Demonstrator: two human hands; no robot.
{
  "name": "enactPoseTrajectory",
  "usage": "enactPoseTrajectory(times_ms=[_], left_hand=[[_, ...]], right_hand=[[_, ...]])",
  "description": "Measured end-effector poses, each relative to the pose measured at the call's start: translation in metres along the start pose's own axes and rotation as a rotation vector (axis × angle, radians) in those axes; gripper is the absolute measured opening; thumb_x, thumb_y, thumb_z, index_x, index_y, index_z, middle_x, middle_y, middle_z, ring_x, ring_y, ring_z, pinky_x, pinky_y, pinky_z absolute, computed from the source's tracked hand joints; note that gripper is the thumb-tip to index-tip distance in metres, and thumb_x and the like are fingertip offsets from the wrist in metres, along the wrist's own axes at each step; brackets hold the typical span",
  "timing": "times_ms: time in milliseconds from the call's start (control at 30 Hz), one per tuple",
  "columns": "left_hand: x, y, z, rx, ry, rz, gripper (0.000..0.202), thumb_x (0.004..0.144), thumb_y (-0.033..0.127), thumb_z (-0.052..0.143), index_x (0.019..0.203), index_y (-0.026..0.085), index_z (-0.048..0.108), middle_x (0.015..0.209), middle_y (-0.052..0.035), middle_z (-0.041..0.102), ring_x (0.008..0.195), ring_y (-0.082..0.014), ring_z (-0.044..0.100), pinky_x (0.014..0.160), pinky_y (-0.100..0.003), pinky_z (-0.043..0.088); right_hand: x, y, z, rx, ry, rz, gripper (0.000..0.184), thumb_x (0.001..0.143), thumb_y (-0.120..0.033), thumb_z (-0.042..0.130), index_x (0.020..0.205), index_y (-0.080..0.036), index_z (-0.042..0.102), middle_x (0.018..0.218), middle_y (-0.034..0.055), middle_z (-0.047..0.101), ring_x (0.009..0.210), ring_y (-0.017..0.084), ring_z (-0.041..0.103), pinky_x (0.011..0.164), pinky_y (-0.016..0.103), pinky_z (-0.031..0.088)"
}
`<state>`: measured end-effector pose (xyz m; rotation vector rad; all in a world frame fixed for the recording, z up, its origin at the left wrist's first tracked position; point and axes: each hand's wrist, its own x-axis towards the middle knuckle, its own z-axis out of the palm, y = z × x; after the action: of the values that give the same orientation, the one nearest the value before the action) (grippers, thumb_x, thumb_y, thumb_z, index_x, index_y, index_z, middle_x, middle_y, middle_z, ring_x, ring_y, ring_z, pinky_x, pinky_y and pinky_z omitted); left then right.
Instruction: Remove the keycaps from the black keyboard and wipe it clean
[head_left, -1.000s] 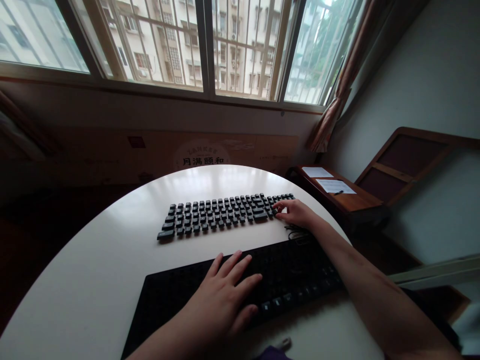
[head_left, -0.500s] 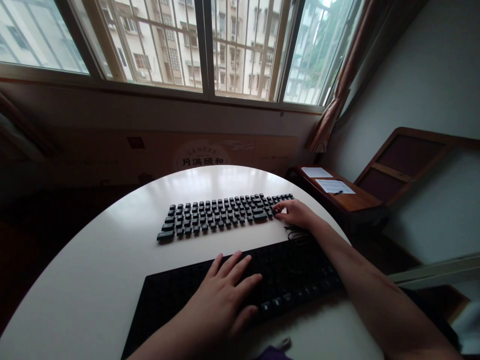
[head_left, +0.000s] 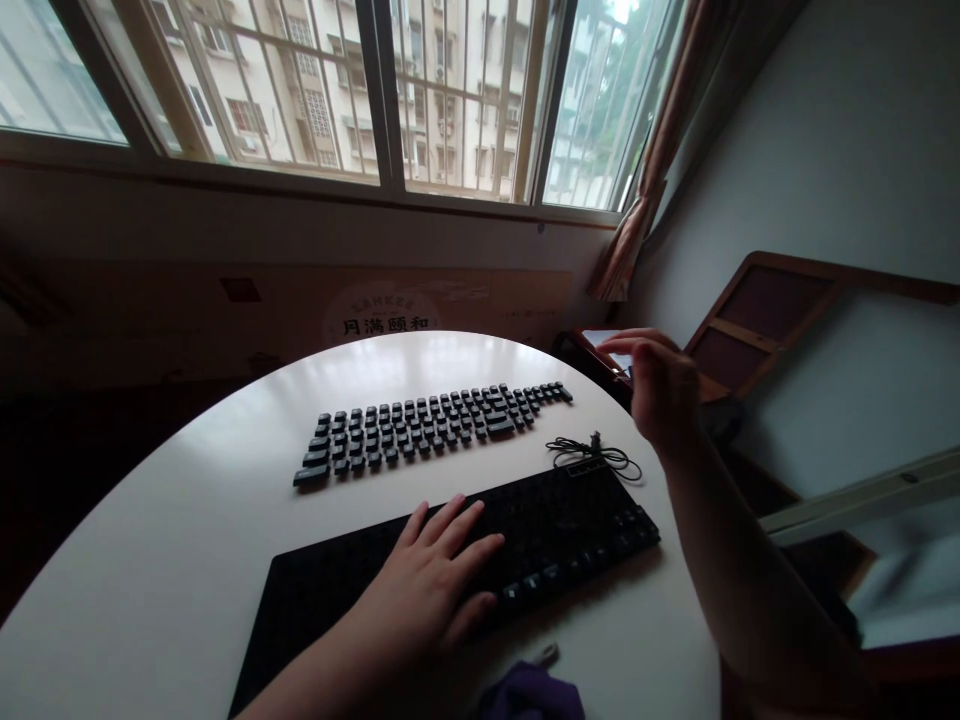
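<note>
A black keyboard (head_left: 330,580) lies on the round white table, tilted up to the right. Most of its upper face is bare of keys, while a row of keycaps shows along the near side. My left hand (head_left: 431,580) rests flat on it with fingers spread. Beyond the keyboard, loose black keycaps (head_left: 420,425) stand in rows like a key layout. My right hand (head_left: 664,395) is raised near the table's right edge, fingers curled together. What its fingertips hold, if anything, is hidden.
A coiled black cable (head_left: 600,455) lies at the keyboard's far right corner. A purple cloth (head_left: 532,692) and a small metal-tipped item (head_left: 550,654) lie near the front edge. A wooden chair (head_left: 780,320) stands at the right, and a barred window (head_left: 465,110) is ahead.
My right hand has lifted off the right end of the keycap rows and moved right, uncovering the cable. My left hand stays on the keyboard. The view has shifted slightly right.
</note>
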<state>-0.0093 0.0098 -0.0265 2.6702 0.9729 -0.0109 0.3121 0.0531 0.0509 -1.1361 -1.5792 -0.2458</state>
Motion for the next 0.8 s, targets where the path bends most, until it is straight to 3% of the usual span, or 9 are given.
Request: enactPoseTrajectory(times_ms=[33,100,167,233,333,467,533,667,800], left_hand=[[0.000,0.000,0.000,0.004,0.008,0.005,0.053,0.093,0.038,0.058,0.145,0.033,0.051,0.160,-0.0096,0.033,0.149,-0.0372,0.024,0.118,-0.066,0.018],[0.000,0.000,-0.002,0.016,0.007,0.005,0.052,0.094,0.039,0.056,0.145,0.032,0.051,0.160,-0.0099,0.033,0.149,-0.0367,0.024,0.118,-0.066,0.019],[0.000,0.001,-0.003,0.027,-0.007,-0.004,0.052,0.095,0.041,0.055,0.146,0.032,0.050,0.160,-0.0101,0.033,0.149,-0.0366,0.024,0.117,-0.066,0.020],[0.000,0.002,-0.004,0.029,-0.014,-0.005,0.052,0.095,0.041,0.055,0.146,0.032,0.050,0.161,-0.0099,0.033,0.149,-0.0368,0.024,0.117,-0.066,0.020],[-0.001,0.003,-0.003,0.026,0.008,-0.006,0.051,0.095,0.041,0.055,0.146,0.033,0.051,0.161,-0.0084,0.033,0.150,-0.0363,0.024,0.118,-0.065,0.020],[-0.001,0.002,-0.001,0.023,0.028,-0.015,0.051,0.095,0.043,0.055,0.145,0.033,0.051,0.160,-0.0077,0.034,0.150,-0.0360,0.024,0.119,-0.064,0.018],[0.000,0.003,-0.001,0.027,0.019,-0.015,0.051,0.095,0.043,0.055,0.145,0.033,0.051,0.160,-0.0083,0.034,0.150,-0.0358,0.024,0.119,-0.064,0.018],[-0.001,0.004,-0.002,0.044,0.011,-0.020,0.051,0.096,0.043,0.053,0.145,0.033,0.051,0.161,-0.0091,0.033,0.150,-0.0348,0.024,0.119,-0.064,0.019],[-0.002,0.004,-0.003,0.049,0.031,-0.008,0.051,0.094,0.041,0.055,0.145,0.033,0.052,0.160,-0.0088,0.035,0.149,-0.0348,0.026,0.118,-0.063,0.021]], right_hand=[[-0.007,-0.016,-0.010,0.052,0.021,0.060,0.063,0.103,-0.060,0.024,0.097,-0.018,0.071,0.103,0.0121,0.066,0.102,0.025,0.062,0.094,0.040,0.050],[-0.028,-0.039,-0.025,0.183,-0.011,0.240,0.077,0.098,-0.073,0.012,0.095,-0.020,0.067,0.079,0.0097,0.061,0.078,0.022,0.063,0.077,0.037,0.054],[-0.056,-0.049,-0.033,0.325,-0.097,0.429,0.077,0.093,-0.081,0.013,0.097,-0.021,0.062,0.059,0.0028,0.049,0.054,0.017,0.055,0.061,0.033,0.053],[-0.083,-0.046,-0.036,0.433,-0.159,0.609,0.066,0.092,-0.081,0.027,0.101,-0.023,0.057,0.057,-0.0006,0.049,0.046,0.014,0.051,0.051,0.030,0.051],[-0.114,-0.031,-0.036,0.526,-0.240,0.796,0.049,0.088,-0.069,0.058,0.101,-0.022,0.055,0.072,0.0011,0.060,0.051,0.014,0.058,0.046,0.027,0.052],[-0.134,-0.013,-0.036,0.551,-0.186,0.847,0.045,0.083,-0.059,0.070,0.102,-0.020,0.057,0.072,-0.0010,0.056,0.053,0.012,0.056,0.046,0.024,0.051],[-0.140,-0.006,-0.034,0.541,-0.156,0.861,0.044,0.086,-0.060,0.065,0.098,-0.018,0.058,0.063,-0.0034,0.050,0.048,0.010,0.049,0.042,0.020,0.043],[-0.149,0.002,-0.026,0.481,-0.129,0.896,0.048,0.089,-0.065,0.055,0.082,-0.018,0.054,0.048,-0.0102,0.024,0.038,0.005,0.024,0.037,0.016,0.020],[-0.148,0.003,-0.021,0.436,-0.143,0.914,0.046,0.087,-0.063,0.055,0.075,-0.019,0.048,0.048,-0.0100,0.021,0.040,0.006,0.021,0.038,0.017,0.016]])
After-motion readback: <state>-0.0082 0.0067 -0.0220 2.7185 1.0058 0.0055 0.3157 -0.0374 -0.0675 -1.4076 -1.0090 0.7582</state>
